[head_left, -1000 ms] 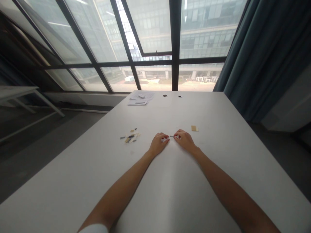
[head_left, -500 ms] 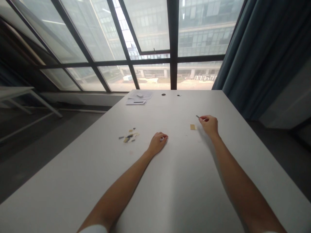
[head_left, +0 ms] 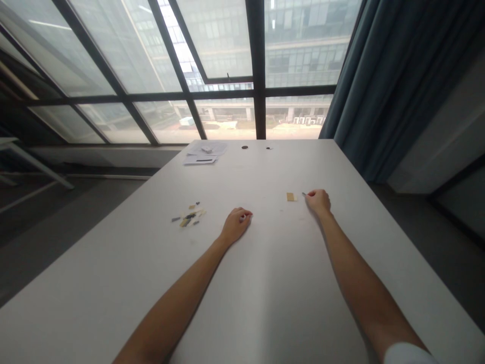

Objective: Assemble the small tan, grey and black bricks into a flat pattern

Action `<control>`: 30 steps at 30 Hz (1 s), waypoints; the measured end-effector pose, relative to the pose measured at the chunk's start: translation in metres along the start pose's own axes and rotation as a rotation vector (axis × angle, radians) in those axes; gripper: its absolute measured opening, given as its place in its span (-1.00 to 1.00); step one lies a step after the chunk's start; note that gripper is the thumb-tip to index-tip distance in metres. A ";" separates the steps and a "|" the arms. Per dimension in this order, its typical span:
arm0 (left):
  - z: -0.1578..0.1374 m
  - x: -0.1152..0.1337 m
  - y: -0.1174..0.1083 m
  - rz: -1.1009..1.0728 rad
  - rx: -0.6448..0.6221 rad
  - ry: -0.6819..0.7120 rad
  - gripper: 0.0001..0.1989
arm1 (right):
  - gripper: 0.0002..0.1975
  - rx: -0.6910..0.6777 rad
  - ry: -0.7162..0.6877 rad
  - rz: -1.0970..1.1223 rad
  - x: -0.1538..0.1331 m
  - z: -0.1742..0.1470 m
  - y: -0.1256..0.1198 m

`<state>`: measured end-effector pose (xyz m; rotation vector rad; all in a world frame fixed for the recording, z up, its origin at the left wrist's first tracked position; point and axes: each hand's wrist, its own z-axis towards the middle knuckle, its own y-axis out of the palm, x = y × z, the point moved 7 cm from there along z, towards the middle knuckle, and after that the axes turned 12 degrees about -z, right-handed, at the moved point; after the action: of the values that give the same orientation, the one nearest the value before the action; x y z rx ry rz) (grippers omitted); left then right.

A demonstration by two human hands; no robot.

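Note:
My right hand point(head_left: 319, 202) is closed in a pinch around a thin grey piece point(head_left: 303, 194), its tip pointing left. Just left of that tip, a small tan square plate point(head_left: 290, 196) lies on the white table, with a paler strip along its right side. My left hand point(head_left: 235, 224) rests on the tabletop, fingers curled and thumb meeting fingertips. Whatever is in that pinch is too small to make out. Left of it lies a loose pile of small tan, grey and black pieces point(head_left: 188, 217), like toy building bricks.
White papers point(head_left: 200, 158) with a small pale object point(head_left: 206, 149) on them lie at the table's far left. Two dark round spots point(head_left: 244, 147) mark the far edge. Windows stand behind the table point(head_left: 257, 283), a blue curtain point(head_left: 373, 101) at right.
The view has turned slightly right, so everything sits further left. My right hand has come lower, bringing the grey piece level with the tan plate. My left hand stays put.

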<state>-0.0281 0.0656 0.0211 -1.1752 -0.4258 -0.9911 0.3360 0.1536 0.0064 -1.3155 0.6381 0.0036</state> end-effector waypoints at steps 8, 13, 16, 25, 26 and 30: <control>0.001 0.002 0.000 0.015 -0.003 0.000 -0.77 | -0.87 -0.058 -0.111 -0.077 -0.010 -0.002 0.007; 0.001 -0.001 0.000 0.024 -0.009 0.002 -0.76 | -0.83 -0.108 -0.170 -0.055 -0.009 0.004 0.008; 0.001 0.000 0.000 0.024 -0.016 -0.001 -0.74 | -0.77 -0.071 -0.211 -0.021 -0.008 0.006 0.010; 0.002 0.003 -0.001 0.023 -0.023 -0.003 -0.76 | -0.78 -0.079 -0.274 -0.052 -0.012 0.003 0.017; 0.002 0.003 -0.001 0.025 -0.020 0.000 -0.76 | -0.78 -0.081 -0.281 -0.052 -0.013 0.002 0.017; 0.001 0.004 0.000 0.026 -0.018 0.009 -0.76 | -0.78 -0.083 -0.294 -0.056 -0.017 0.000 0.017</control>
<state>-0.0262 0.0654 0.0247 -1.1897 -0.3938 -0.9791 0.3159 0.1639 -0.0015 -1.3793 0.3533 0.1760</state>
